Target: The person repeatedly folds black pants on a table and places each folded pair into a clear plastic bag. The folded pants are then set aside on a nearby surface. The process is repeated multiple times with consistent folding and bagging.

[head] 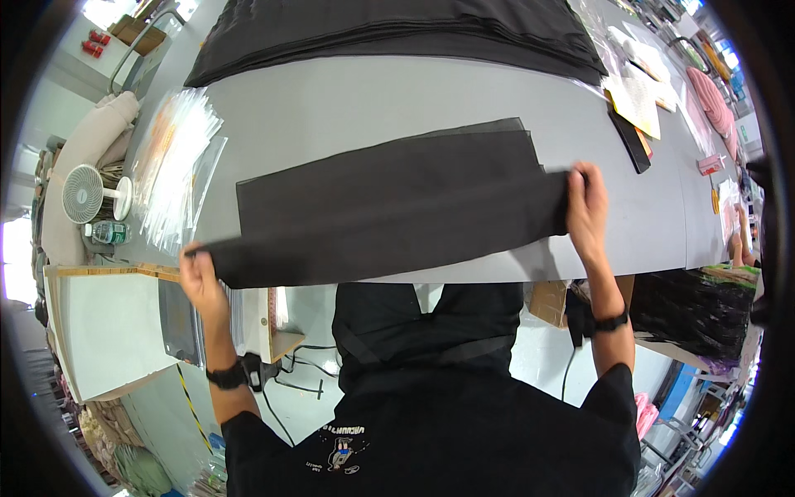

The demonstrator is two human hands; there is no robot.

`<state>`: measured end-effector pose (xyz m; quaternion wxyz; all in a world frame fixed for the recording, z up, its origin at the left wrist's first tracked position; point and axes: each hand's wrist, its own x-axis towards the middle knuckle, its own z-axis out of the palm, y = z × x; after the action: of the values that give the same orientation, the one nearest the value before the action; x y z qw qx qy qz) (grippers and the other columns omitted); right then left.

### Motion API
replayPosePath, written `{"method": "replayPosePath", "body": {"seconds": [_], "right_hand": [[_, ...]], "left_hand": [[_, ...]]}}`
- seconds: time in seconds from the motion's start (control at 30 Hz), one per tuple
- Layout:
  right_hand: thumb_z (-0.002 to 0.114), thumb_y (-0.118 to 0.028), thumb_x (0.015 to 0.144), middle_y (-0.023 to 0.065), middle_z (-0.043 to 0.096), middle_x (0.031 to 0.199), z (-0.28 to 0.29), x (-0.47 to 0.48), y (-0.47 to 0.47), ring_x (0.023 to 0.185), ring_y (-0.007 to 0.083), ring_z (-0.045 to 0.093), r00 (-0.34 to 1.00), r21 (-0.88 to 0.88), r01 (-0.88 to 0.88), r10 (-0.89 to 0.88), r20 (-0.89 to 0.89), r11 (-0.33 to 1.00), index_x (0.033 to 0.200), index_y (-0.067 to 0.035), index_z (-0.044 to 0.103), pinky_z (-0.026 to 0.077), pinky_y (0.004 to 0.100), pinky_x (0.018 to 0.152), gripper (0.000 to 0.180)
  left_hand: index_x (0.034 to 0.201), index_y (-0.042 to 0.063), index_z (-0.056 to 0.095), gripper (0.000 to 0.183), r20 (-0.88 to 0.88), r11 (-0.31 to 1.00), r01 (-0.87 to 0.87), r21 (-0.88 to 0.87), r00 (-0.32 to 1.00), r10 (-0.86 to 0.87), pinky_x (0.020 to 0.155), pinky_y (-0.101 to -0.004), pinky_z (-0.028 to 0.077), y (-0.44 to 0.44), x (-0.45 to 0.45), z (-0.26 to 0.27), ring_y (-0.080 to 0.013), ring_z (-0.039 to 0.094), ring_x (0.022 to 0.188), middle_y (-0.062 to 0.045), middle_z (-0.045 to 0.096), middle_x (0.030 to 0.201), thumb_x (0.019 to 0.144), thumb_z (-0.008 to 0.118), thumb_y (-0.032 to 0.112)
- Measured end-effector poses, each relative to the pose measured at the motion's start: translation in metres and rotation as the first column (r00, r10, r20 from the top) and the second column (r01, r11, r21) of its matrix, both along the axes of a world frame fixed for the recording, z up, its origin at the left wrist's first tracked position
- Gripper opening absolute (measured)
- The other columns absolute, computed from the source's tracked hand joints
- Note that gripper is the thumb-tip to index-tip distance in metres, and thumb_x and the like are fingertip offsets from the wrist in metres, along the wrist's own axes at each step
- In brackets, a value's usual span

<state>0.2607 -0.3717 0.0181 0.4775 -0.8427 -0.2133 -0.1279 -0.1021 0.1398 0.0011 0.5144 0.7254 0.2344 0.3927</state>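
Observation:
A thin black fabric piece (385, 211) lies across the near part of the grey table (385, 93), its layers slightly offset at the far right corner. My left hand (204, 279) pinches the near left corner at the table's front edge. On the opposite side, my right hand (587, 205) grips the right end of the same near strip. Between both hands this strip is stretched out, and it looks lifted a little, with a shadow below its right end. Farther back rests a wide pile of black fabric (397, 31).
At left are clear plastic bags (177, 168), a white fan (84, 194) and a water bottle (109, 233). A black phone-like object (628, 141) and papers (633, 105) lie at right. Another person's hands (738, 239) show at the far right. Cables (304, 373) hang below the table.

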Motion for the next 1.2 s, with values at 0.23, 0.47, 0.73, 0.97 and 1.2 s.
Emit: {"method": "replayPosePath", "body": {"seconds": [0.23, 0.47, 0.73, 0.97, 1.2], "right_hand": [[0.071, -0.033, 0.102, 0.0247, 0.073, 0.111, -0.019, 0.048, 0.070, 0.102, 0.0427, 0.071, 0.999, -0.273, 0.028, -0.039, -0.037, 0.962, 0.126, -0.006, 0.065, 0.056, 0.0469, 0.086, 0.036], [0.075, -0.041, 0.099, 0.0191, 0.071, 0.110, -0.018, 0.005, 0.019, 0.105, 0.0357, 0.066, 0.995, -0.685, 0.099, -0.054, 0.087, 0.722, 0.122, 0.001, 0.064, 0.054, 0.0444, 0.088, 0.050], [0.062, -0.023, 0.111, 0.0074, 0.074, 0.112, 0.053, 0.009, 0.034, 0.096, 0.0099, 0.069, 0.857, 0.493, -0.107, 0.331, -0.395, 0.863, 0.126, 0.002, 0.064, 0.058, 0.0258, 0.085, 0.029], [0.074, -0.019, 0.103, 0.0012, 0.073, 0.102, 0.118, -0.038, 0.156, 0.093, 0.0066, 0.064, 0.693, 0.492, -0.494, 0.667, -0.275, 0.717, 0.131, 0.002, 0.067, 0.053, 0.0230, 0.078, 0.035], [0.056, -0.014, 0.112, 0.0217, 0.061, 0.149, 0.064, -0.111, 0.230, 0.127, 0.0262, 0.068, 0.049, 0.573, -0.736, 0.872, -0.487, 0.361, 0.159, -0.001, 0.043, 0.056, 0.0360, 0.105, 0.051]], "left_hand": [[0.137, 0.002, 0.063, 0.039, -0.440, 0.822, -0.108, 0.559, 0.801, 0.405, 0.080, -0.0367, 0.054, -0.004, 0.097, -0.008, -0.0250, 0.066, 0.090, -0.013, 0.069, 0.101, 0.101, 0.073, 0.015], [0.133, 0.010, 0.070, 0.042, -0.424, 0.632, 0.399, 0.664, 0.897, -0.122, 0.114, -0.0537, 0.044, -0.109, 0.159, 0.003, -0.0383, 0.060, 0.130, -0.014, 0.065, 0.138, 0.094, 0.075, 0.027], [0.165, 0.014, 0.039, 0.080, -0.665, 0.485, 0.641, 0.595, 0.731, -0.150, 0.128, -0.0666, 0.014, -0.188, 0.209, -0.016, -0.0430, 0.022, 0.160, -0.020, 0.028, 0.173, 0.102, 0.058, 0.058], [0.145, 0.003, 0.062, 0.049, -0.323, 0.778, 0.490, 0.394, 0.866, -0.382, 0.123, -0.0555, 0.034, -0.181, 0.196, 0.000, -0.0420, 0.045, 0.148, -0.025, 0.050, 0.158, 0.106, 0.061, 0.033], [0.148, -0.005, 0.054, 0.075, 0.122, 0.621, 0.437, -0.651, 0.867, -0.483, 0.105, -0.0345, 0.053, -0.065, 0.115, 0.007, -0.0197, 0.066, 0.120, -0.014, 0.067, 0.135, 0.114, 0.035, 0.059]]}}
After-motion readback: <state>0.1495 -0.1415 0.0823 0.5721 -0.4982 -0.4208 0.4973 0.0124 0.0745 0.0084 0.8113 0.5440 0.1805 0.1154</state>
